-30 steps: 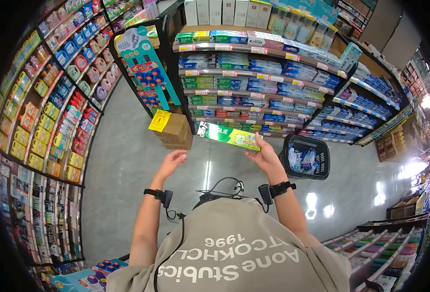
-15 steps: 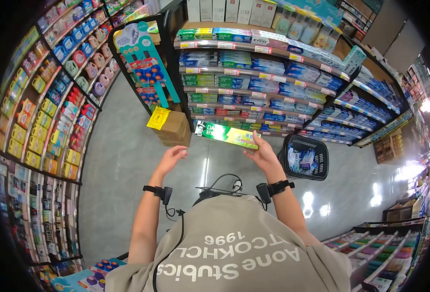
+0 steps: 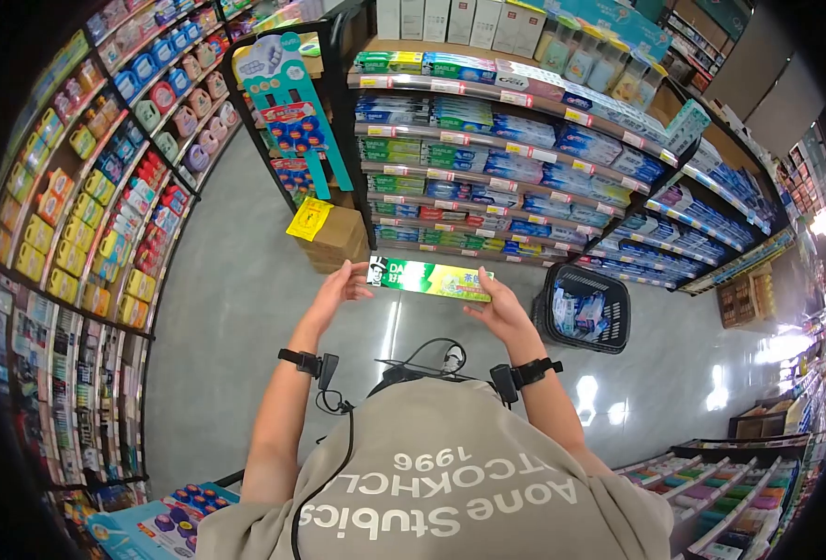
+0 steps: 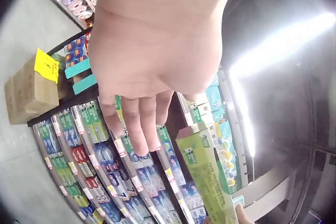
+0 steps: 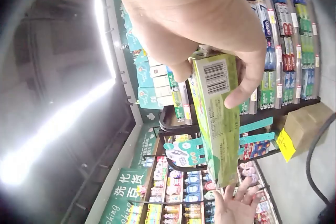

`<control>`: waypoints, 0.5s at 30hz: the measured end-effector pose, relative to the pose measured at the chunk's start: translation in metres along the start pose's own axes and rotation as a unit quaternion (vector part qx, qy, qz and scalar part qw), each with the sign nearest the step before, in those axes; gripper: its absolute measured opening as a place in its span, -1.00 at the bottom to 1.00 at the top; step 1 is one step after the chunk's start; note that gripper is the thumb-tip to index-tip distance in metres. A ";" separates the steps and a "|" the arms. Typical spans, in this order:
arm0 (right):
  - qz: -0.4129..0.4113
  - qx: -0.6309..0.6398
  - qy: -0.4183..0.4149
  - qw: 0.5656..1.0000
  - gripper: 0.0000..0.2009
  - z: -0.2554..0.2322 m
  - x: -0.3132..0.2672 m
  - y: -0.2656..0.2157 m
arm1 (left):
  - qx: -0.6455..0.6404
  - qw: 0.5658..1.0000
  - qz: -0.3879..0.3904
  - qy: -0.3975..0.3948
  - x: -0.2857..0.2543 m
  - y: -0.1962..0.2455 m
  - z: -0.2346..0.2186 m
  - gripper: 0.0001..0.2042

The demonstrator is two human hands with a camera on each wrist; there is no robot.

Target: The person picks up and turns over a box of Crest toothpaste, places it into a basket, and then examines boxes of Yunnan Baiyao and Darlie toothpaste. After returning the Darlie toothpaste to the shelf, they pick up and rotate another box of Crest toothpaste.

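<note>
A long green and yellow Darlie toothpaste box (image 3: 430, 279) lies level in front of the body, its printed front up in the head view. My right hand (image 3: 508, 313) pinches its right end between thumb and fingers; in the right wrist view the box (image 5: 216, 119) shows its barcode end and side. At the box's left end is my left hand (image 3: 333, 294), fingers loosely bent; whether it touches the box I cannot tell. The left wrist view shows the left hand (image 4: 152, 71) with relaxed fingers, beside the box's far end.
A black basket (image 3: 626, 303) with several packages stands on the floor at the right. Ahead are shelves of toothpaste (image 3: 487, 168), with a cardboard carton (image 3: 338, 233) at their left corner. Bottle shelves (image 3: 86, 205) line the left side; another rack (image 3: 712, 504) is at the lower right.
The box has come slightly closer to the body and left, now lying more level. My left hand has moved up and right to its left end. My right hand still holds it.
</note>
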State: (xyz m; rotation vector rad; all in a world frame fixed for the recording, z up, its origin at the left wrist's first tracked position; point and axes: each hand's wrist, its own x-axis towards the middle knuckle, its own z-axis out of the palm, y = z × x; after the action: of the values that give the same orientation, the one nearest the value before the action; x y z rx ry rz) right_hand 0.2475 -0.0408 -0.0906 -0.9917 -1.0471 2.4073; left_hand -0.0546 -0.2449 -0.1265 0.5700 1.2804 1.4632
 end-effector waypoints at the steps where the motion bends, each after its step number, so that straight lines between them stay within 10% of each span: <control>1: 0.004 0.004 -0.007 1.000 -0.55 -0.001 -0.001 0.002 | 0.043 0.999 0.013 0.011 -0.004 0.004 0.006 -0.50; 15: -0.031 0.015 -0.032 0.999 -0.65 0.005 -0.060 0.011 | 0.096 0.995 0.034 -0.009 -0.058 0.007 0.033 -0.53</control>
State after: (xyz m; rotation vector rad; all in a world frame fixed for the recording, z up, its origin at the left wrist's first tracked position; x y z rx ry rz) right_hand 0.2861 -0.0828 -0.0684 -0.8658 -1.0453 2.4118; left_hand -0.0101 -0.2831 -0.0943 0.7596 1.4084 1.3956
